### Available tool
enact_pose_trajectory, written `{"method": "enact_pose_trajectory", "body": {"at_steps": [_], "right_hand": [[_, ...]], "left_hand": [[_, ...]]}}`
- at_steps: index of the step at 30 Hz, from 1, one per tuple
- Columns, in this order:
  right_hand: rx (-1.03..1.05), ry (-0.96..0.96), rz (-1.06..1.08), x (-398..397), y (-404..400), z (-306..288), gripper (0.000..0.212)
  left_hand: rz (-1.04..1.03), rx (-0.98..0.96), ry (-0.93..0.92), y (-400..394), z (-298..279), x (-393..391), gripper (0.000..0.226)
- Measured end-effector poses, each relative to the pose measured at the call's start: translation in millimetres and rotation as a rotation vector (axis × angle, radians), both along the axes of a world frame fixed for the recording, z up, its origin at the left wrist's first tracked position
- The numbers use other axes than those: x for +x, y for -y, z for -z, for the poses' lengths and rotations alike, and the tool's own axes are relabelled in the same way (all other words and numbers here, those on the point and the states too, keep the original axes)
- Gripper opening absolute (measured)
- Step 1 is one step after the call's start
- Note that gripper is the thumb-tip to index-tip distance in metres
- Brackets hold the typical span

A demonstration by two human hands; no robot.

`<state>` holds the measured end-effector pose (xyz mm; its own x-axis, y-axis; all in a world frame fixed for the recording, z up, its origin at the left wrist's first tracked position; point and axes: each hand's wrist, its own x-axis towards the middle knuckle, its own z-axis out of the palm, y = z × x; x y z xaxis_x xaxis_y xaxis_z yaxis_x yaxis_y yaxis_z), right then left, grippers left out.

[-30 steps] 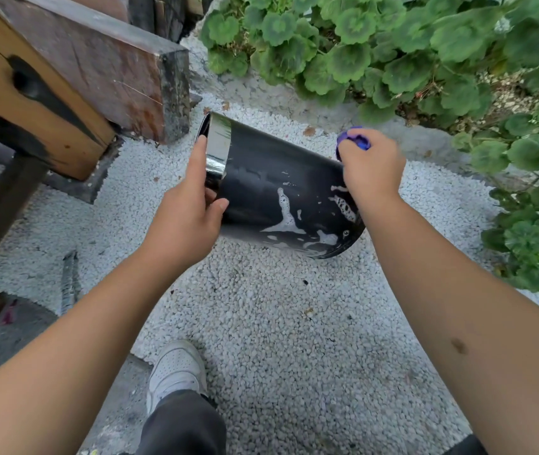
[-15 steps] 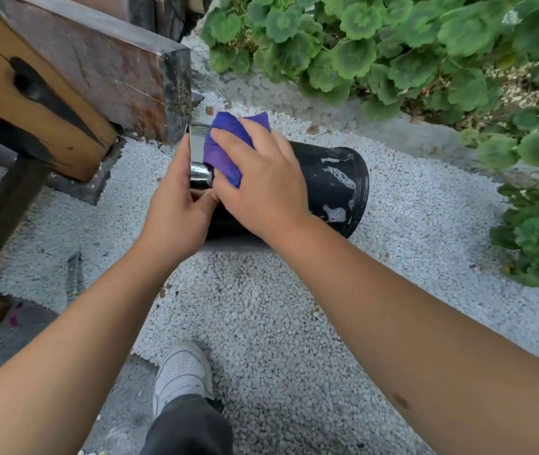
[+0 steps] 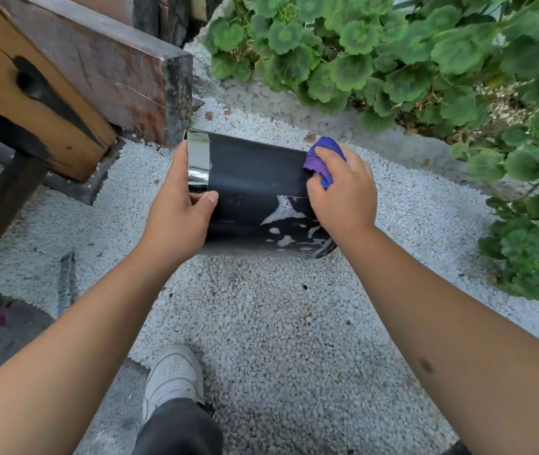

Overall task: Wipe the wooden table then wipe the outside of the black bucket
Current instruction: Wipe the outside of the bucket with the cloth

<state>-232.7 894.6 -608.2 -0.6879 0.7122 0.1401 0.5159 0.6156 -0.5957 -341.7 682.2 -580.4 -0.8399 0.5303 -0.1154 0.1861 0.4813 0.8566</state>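
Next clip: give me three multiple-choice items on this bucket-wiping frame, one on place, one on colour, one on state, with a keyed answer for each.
1. Where is the cloth?
A. on the shoe
B. at the bucket's right end
C. on the table

2. What colour is the cloth?
A. purple
B. yellow
C. white

3. How does the bucket lie?
A. upright
B. upside down
C. on its side

Answers:
B, the right hand presses it there.
A, purple shows above the fingers.
C, the left hand grips its shiny rim sideways over gravel.

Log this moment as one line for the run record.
stage: wiping bucket outside | black bucket: on its side | left hand: grips rim end | right hand: presses purple cloth near base | white patches remain
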Motion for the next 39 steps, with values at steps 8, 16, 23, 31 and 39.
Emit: {"method": "enact_pose_trajectory", "body": {"at_steps": [8, 16, 23, 31, 39], "right_hand": [[-0.077, -0.001, 0.043, 1.5, -8.5, -4.2, 0.045], [-0.571, -0.512, 0.049, -30.5, 26.0, -59.6, 0.033], [-0.451, -0.3, -0.022, -40.5, 60.2, -51.7, 0.028], [-0.037, -0.164, -0.219, -42.7, 72.6, -45.2, 0.027], [0.24, -0.206, -0.117, -42.1, 59.5, -27.1, 0.021]], "left_hand": [[0.006, 0.014, 0.004, -3.0, -5.3, 8.2, 0.075], [-0.007, 0.03, 0.056, 0.2, -9.5, 3.3, 0.071], [-0.039, 0.004, 0.01, -3.4, -6.2, 5.7, 0.078], [-0.006, 0.022, 0.008, -6.7, -10.2, 8.6, 0.076], [-0.009, 0.056, 0.041, -4.9, -8.8, 9.2, 0.074]]}}
